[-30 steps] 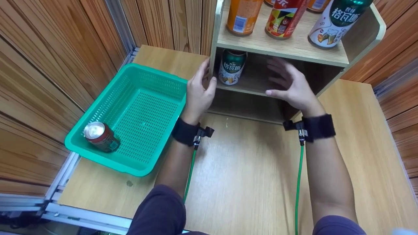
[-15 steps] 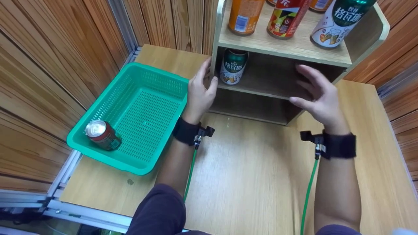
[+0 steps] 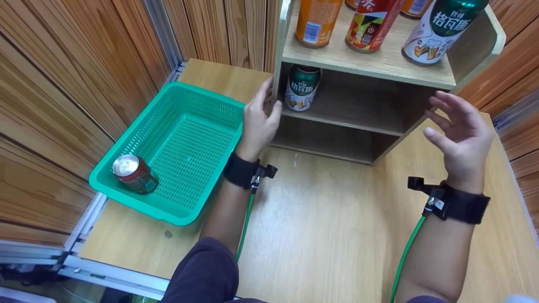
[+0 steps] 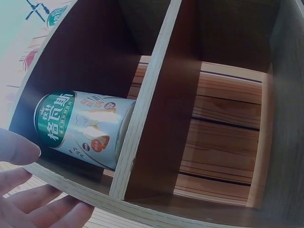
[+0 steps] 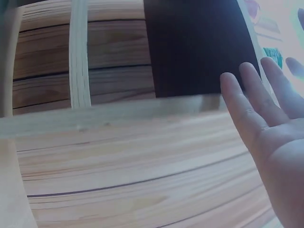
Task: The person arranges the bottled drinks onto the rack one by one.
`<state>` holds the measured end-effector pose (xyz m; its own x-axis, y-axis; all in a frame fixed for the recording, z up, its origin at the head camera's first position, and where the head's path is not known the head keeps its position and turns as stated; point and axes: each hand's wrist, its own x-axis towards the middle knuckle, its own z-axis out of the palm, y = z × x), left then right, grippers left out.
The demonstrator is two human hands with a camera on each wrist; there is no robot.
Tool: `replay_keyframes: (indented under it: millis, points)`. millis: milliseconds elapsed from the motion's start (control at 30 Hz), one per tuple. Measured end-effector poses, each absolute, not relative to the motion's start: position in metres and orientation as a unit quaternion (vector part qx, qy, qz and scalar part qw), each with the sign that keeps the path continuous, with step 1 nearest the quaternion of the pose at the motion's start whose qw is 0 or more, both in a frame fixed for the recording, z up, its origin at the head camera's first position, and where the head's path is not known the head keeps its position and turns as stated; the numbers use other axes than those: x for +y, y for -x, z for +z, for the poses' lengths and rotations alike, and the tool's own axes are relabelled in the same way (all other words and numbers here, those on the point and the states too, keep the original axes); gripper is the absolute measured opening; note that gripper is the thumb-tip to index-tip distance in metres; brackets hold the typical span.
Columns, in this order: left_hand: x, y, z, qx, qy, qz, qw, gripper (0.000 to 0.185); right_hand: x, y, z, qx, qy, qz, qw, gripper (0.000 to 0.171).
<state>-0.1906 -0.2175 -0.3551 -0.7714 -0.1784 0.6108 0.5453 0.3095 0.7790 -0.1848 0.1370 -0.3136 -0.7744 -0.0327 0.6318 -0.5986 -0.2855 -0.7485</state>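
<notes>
My left hand (image 3: 265, 105) holds the left side panel of a wooden shelf unit (image 3: 366, 64), thumb on its front edge and fingers along the outside. In the left wrist view the left hand (image 4: 28, 190) straddles that panel. Just inside, a green-and-white can (image 3: 301, 87) stands on the middle shelf and shows as the can (image 4: 80, 126). My right hand (image 3: 450, 122) hovers in the air past the unit's right side, fingers spread and holding nothing. The right wrist view shows the right hand (image 5: 270, 142) as an open palm.
An orange can (image 3: 316, 19), a red can (image 3: 368, 23) and another green-and-white can (image 3: 438, 29) stand on the top shelf. A green basket (image 3: 202, 91) at the left holds a red can (image 3: 134, 173). Wooden walls close in around the table (image 3: 328, 219).
My right hand has drawn back out of the middle shelf and swung to the right, past the unit's side. The left hand has stayed on the panel.
</notes>
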Motion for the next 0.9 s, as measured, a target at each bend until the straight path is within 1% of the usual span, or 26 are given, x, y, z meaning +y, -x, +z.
replay_keyframes:
  millis: [100,200,400,467,533,667,767,900]
  points:
    - [-0.218,0.196,-0.363,-0.749,0.116,-0.572,0.313,0.048,0.147,0.189,-0.321,-0.54,-0.256,0.773,0.212,0.058]
    - [-0.218,0.197,-0.364,-0.751,0.112,-0.57,0.315,0.047,0.153,0.192,-0.327,-0.517,-0.232,0.785,0.249,0.057]
    - [-0.215,0.188,-0.352,-0.751,0.112,-0.57,0.315,0.047,0.154,0.203,-0.344,-0.478,-0.173,0.793,0.336,0.059]
    - [-0.215,0.188,-0.351,-0.753,0.111,-0.566,0.316,0.047,0.153,0.209,-0.352,-0.474,-0.157,0.791,0.353,0.06]
    - [-0.214,0.188,-0.351,-0.755,0.109,-0.563,0.318,0.047,0.151,0.215,-0.36,-0.484,-0.147,0.787,0.353,0.063]
    - [-0.214,0.189,-0.352,-0.76,0.103,-0.553,0.326,0.047,0.147,0.224,-0.379,-0.526,-0.149,0.777,0.313,0.068]
    - [-0.213,0.188,-0.352,-0.763,0.101,-0.548,0.328,0.047,0.146,0.229,-0.39,-0.554,-0.155,0.766,0.286,0.068]
    - [-0.213,0.189,-0.351,-0.765,0.102,-0.544,0.329,0.046,0.144,0.234,-0.399,-0.567,-0.169,0.759,0.271,0.068]
